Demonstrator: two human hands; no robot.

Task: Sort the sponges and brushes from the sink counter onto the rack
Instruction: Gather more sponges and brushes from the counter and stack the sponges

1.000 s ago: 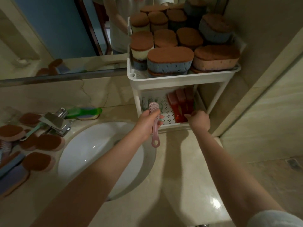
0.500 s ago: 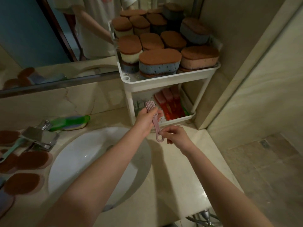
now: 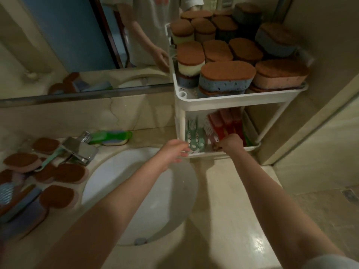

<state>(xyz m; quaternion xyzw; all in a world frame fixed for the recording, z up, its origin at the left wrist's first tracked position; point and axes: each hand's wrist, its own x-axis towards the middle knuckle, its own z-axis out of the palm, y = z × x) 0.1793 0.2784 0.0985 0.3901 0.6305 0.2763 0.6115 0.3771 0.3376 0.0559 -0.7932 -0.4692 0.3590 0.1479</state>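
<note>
A white 2-tier rack (image 3: 233,100) stands on the counter (image 3: 223,191) beside the sink (image 3: 139,200). The right hand (image 3: 231,142), inside the lower shelf, grips a pink brush (image 3: 210,133) lying between green brushes (image 3: 194,136) and red brushes (image 3: 229,123). The left hand (image 3: 172,152) hovers empty, fingers loose, at the shelf's front edge.

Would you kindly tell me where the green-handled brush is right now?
Head view, left of centre: the green-handled brush lies on the counter behind the sink, between the faucet and the white rack.
</note>
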